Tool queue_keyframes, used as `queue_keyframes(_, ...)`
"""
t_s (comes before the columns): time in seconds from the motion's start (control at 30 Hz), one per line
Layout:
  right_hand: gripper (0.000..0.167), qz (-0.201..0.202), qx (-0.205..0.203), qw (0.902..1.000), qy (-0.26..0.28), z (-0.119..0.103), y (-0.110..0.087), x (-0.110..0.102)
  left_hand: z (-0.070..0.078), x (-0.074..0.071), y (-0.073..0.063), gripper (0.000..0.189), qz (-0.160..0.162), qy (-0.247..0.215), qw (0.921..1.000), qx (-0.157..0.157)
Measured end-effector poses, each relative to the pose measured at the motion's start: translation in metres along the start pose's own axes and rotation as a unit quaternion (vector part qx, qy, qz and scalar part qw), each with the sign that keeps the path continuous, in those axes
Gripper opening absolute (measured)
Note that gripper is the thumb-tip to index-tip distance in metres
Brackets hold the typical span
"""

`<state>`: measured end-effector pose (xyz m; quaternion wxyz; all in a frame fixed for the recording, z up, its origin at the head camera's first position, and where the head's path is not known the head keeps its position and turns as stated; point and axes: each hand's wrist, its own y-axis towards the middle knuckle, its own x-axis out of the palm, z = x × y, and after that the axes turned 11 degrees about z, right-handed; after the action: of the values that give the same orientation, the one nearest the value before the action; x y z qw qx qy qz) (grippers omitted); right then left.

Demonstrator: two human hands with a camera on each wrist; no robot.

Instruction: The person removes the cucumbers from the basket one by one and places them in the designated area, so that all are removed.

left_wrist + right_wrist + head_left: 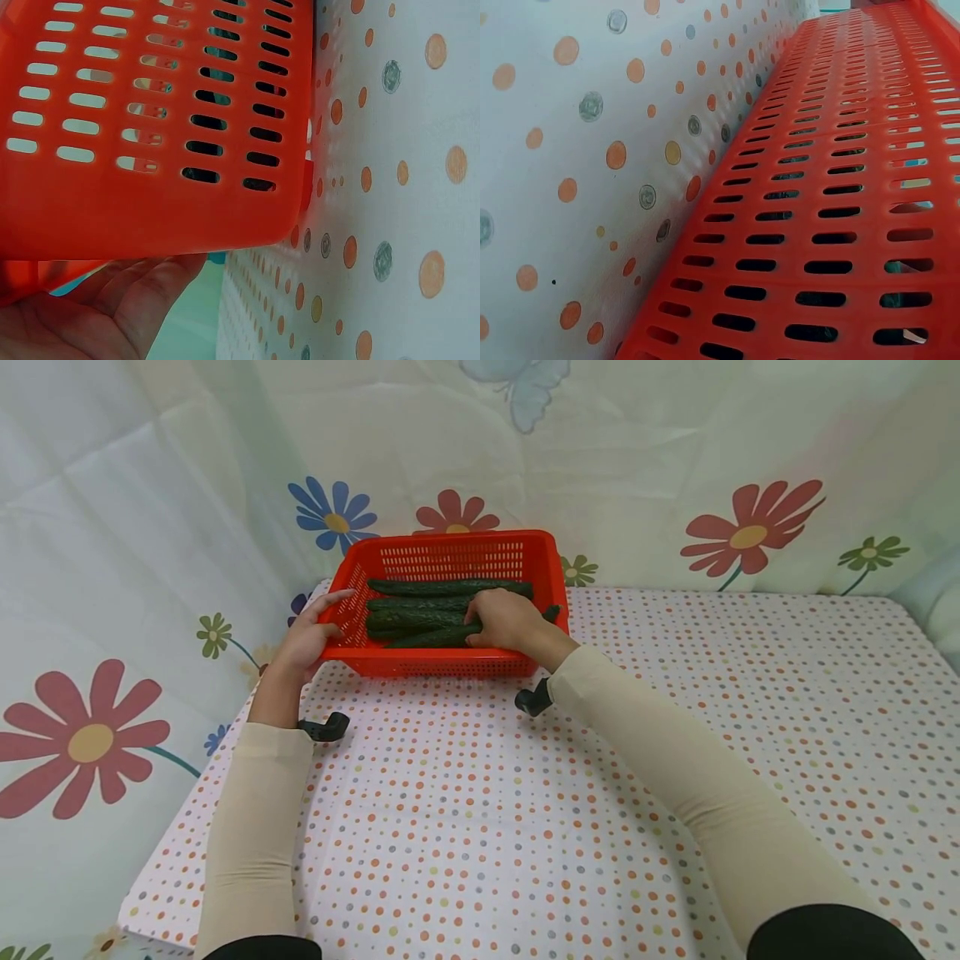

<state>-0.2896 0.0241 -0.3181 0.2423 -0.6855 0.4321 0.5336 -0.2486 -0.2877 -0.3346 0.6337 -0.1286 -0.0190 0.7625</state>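
Note:
A red plastic basket [450,664] with slotted walls stands at the back of the table and holds several long dark-green cucumbers [450,587], lying side by side. My left hand [303,639] holds the basket's left rim; in the left wrist view the palm [112,315] lies against the outside, below the rim. Reaching over the front rim, my right hand [506,620] pinches the nearest cucumber [431,638] between thumb and fingers. That cucumber slants, its right end raised near the basket's right side. The right wrist view shows only the basket's outer wall [810,225], which hides the hand.
A white cloth with coloured dots [465,810] covers the table. Behind and to the left hangs a pale curtain [615,468] with printed flowers, close to the basket's back. The table's left edge runs below my left forearm.

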Motion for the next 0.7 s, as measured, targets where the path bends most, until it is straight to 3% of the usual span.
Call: queue_keyframes(0.7, 0.040, 0.110, -0.067, 0.9917, 0.010, -0.0033, -0.0080, -0.0013, -0.0010, 0.0000, 0.0004, 0.062, -0.005, -0.007, 1.0000, -0.001)
